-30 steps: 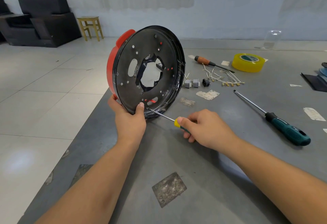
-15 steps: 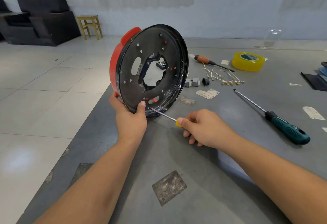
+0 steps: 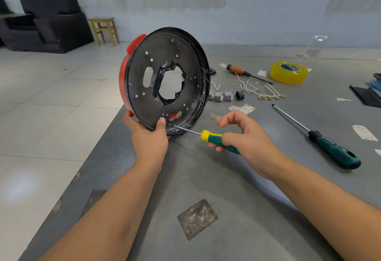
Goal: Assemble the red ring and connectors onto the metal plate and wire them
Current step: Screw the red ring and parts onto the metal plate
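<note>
The round black metal plate stands on edge on the grey table, its face with a ragged centre hole turned to me. The red ring sits against its back and shows along the left rim. My left hand grips the plate's bottom edge, thumb on the face. My right hand holds a small screwdriver with a yellow and green handle; its tip touches the plate's lower rim beside my thumb. Grey connectors, a black connector and white wires lie behind the plate on the right.
A large teal-handled screwdriver lies right of my hand. An orange-handled screwdriver and a yellow tape roll lie further back. The table's left edge drops to a tiled floor. An armchair and a stool stand far left.
My right hand has slid back along the screwdriver, so more of its handle shows, and my index finger has lifted. The plate has turned a little more toward me. The tip stays at the lower rim.
</note>
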### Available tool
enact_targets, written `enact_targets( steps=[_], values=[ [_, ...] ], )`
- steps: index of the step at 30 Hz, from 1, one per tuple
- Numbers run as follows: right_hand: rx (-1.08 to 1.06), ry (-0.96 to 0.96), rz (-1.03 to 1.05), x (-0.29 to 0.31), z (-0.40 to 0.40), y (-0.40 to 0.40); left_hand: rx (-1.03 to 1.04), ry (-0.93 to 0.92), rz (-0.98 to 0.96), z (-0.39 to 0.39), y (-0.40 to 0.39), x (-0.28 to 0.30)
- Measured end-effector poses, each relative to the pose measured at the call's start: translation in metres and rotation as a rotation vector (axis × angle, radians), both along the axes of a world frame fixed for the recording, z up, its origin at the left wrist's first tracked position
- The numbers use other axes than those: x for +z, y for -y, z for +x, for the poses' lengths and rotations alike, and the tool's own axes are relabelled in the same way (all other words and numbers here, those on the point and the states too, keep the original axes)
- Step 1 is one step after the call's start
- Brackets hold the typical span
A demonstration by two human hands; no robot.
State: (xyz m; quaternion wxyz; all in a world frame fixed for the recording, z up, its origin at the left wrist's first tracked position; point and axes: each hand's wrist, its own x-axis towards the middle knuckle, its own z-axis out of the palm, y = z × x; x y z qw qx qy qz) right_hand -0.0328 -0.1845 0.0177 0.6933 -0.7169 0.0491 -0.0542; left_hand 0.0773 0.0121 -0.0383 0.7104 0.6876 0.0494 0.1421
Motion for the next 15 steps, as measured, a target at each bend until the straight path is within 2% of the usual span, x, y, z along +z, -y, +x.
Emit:
enact_targets(
  steps=[3, 6, 9, 12, 15],
  values=[
    [-0.080, 0.105, 0.095, -0.004, 0.002, 0.002, 0.026, -0.017, -0.039, 0.001, 0.001, 0.000],
    [-0.102, 0.254, 0.070, -0.008, 0.001, 0.004, 0.043, -0.022, -0.074, 0.002, 0.001, 0.001],
    [-0.120, 0.359, -0.141, -0.011, 0.001, 0.001, 0.047, -0.027, -0.085, 0.001, 0.002, 0.002],
    [-0.212, 0.463, -0.569, -0.005, 0.001, 0.004, 0.049, -0.032, -0.102, 0.000, 0.002, 0.004],
    [-0.070, 0.506, -0.609, 0.003, -0.004, 0.008, 0.048, -0.034, -0.121, 0.000, 0.002, 0.006]
  ],
)
